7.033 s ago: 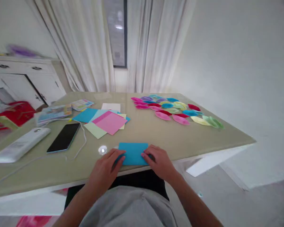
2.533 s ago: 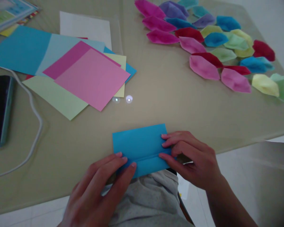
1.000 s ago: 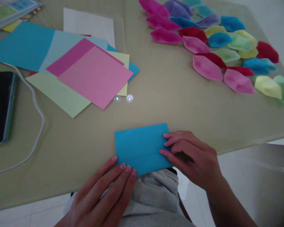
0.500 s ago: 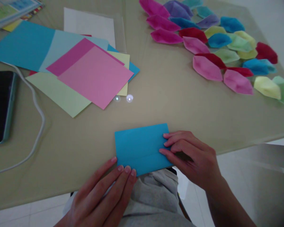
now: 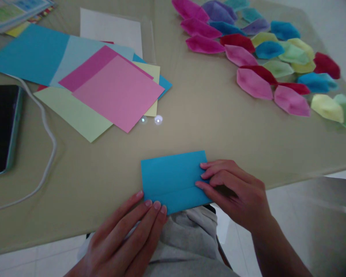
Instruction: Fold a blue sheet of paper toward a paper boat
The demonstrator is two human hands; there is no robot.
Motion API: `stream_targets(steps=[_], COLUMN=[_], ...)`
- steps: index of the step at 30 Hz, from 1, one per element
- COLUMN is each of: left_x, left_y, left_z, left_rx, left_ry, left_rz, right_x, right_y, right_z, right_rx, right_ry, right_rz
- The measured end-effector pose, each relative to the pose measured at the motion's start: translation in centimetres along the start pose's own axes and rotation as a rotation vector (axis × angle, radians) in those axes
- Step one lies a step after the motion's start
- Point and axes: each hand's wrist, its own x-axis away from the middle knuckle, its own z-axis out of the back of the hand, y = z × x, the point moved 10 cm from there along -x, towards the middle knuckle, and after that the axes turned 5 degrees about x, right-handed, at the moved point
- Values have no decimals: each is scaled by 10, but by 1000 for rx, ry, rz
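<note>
No words, labels, brands, numbers or signs can be read anywhere here.

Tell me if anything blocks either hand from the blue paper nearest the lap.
Nothing visible does: the left hand touches the blue paper at its near left corner, the right hand at its right side.

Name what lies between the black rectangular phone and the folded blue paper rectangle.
In the head view, a thin white cable curves across the beige tabletop between the phone and the folded blue paper.
</note>
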Motion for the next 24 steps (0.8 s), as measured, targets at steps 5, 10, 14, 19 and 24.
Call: stream_targets(steps=[5, 10, 14, 19, 24], left_x=[1, 1, 0, 0, 1], left_y=[0, 0, -1, 0, 0], left_z=[1, -2, -3, -1, -3], left_rx=[-7, 0, 1, -9, -11], left_ry=[-2, -19, -6, 13, -13], left_rz=[-2, -5, -5, -25, -34], right_x=[0, 0, 0, 0, 1], right_y=[0, -1, -1, 0, -1], right_z=[0, -1, -1, -1, -1], right_rx=[-3, -5, -7, -16, -10], right_ry=[4, -6, -10, -12, -13], right_rz=[3, 11, 14, 13, 17])
